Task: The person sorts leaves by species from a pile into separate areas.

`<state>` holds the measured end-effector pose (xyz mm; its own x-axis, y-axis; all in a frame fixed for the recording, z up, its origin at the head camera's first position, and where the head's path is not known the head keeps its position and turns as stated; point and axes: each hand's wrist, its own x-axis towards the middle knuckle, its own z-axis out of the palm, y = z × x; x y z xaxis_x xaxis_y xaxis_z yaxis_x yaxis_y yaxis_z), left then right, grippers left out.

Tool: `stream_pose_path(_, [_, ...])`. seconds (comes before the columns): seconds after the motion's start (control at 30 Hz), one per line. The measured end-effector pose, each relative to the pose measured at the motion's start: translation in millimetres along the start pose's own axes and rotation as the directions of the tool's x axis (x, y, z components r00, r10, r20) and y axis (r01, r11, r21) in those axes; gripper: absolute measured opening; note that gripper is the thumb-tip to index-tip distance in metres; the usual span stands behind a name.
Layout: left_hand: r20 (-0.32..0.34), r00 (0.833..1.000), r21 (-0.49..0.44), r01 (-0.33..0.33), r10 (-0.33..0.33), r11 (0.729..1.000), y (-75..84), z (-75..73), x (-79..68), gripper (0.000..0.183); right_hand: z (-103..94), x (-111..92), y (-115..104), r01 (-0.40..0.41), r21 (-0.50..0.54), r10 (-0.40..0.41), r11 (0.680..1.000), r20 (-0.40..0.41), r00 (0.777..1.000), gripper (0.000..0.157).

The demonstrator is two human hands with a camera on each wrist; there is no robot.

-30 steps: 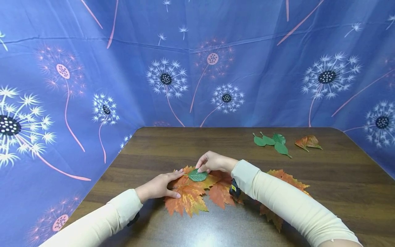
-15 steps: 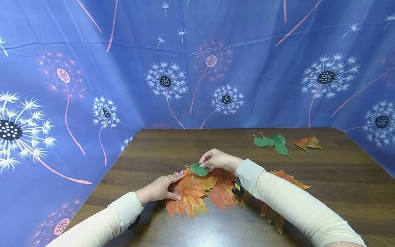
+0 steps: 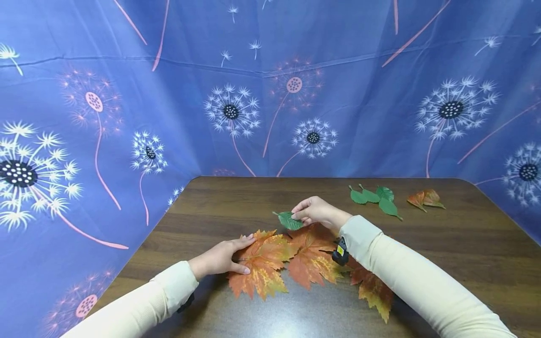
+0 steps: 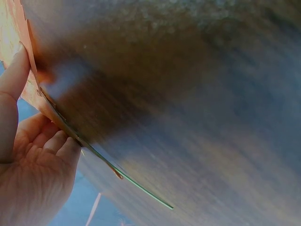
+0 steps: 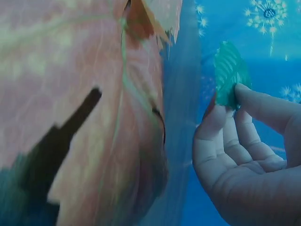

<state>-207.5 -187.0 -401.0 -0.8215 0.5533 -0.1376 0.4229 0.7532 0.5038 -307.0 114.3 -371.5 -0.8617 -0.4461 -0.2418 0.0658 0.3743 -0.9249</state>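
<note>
Serrated green leaf (image 3: 288, 220), oval with ribbed veins and a short stem, is near the middle of the head view, its stem end toward the left of the frame. The right hand (image 3: 316, 211) pinches its right end between thumb and fingers; the right wrist view shows it at upper right, apart from the orange foliage. Below it in the head view are three large, jagged orange leaves: the left one (image 3: 262, 267) with yellow mottling, the middle one (image 3: 313, 258), and a darker one (image 3: 372, 284) at lower right, partly behind the right forearm. The left hand (image 3: 220, 256), thumb and fingers spread apart, rests on the left orange leaf. A cluster of green oval leaves (image 3: 387, 206) and a pair of orange-brown leaves (image 3: 432, 197) lie at the right of the wood-grain tabletop (image 3: 460, 253). Cream sleeves (image 3: 416, 274) cover both forearms. Blue cloth printed with dandelions (image 3: 262, 28) fills the upper frame.
</note>
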Motion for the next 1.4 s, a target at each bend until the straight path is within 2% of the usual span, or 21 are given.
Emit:
stream_pose_path(0.17, [-0.018, 1.000, 0.016, -0.025, 0.025, 1.000, 2.2, -1.5, 1.9, 0.083, -15.8, -3.7, -2.1, -0.017, 0.006, 0.017, 1.000, -0.031, 0.999, 0.024])
stream_pose_path(0.3, [-0.022, 1.000, 0.012, -0.009, 0.010, 1.000, 2.0, -2.5, 2.0, 0.084, -26.7, -4.9, -3.8, -0.021, 0.000, 0.021, 1.000, -0.048, 0.999, 0.026])
stream_pose_path(0.57, [-0.011, 1.000, 0.009, -0.010, 0.010, 1.000, 2.0, -1.8, 1.0, 0.084, -45.1, -16.6, -3.5, 0.024, 0.025, -0.024, 0.999, -0.010, 1.000, 0.026])
stream_pose_path(0.7, [-0.009, 1.000, 0.012, -0.001, 0.001, 1.000, 1.8, -2.5, 1.3, 0.084, -53.1, -21.2, -3.2, 0.022, 0.048, -0.020, 0.999, -0.039, 0.999, 0.029])
stream_pose_path(0.83, [-0.014, 1.000, 0.015, -0.002, 0.002, 1.000, 1.1, -3.3, 2.1, 0.084, -61.5, -23.4, -1.5, -0.002, 0.035, 0.005, 0.999, -0.080, 0.997, 0.034])
stream_pose_path(1.07, [-0.015, 1.000, 0.016, -0.002, 0.003, 1.000, 0.1, -0.5, -0.8, 0.083, -80.6, -40.5, 1.0, -0.005, -0.010, 0.004, 1.000, -0.087, 0.996, 0.037])
stream_pose_path(1.2, [-0.016, 1.000, 0.014, -0.014, 0.014, 1.000, 0.1, 1.7, -1.6, 0.083, -95.7, -50.5, 8.1, -0.014, -0.030, 0.010, 0.999, -0.119, 0.993, 0.039])
stream_pose_path(1.4, [-0.017, 1.000, 0.035, -0.016, 0.017, 0.999, 0.5, 2.6, -0.3, 0.082, -113.6, -55.8, 24.7, -0.044, 0.008, 0.045, 0.999, -0.168, 0.985, 0.042])
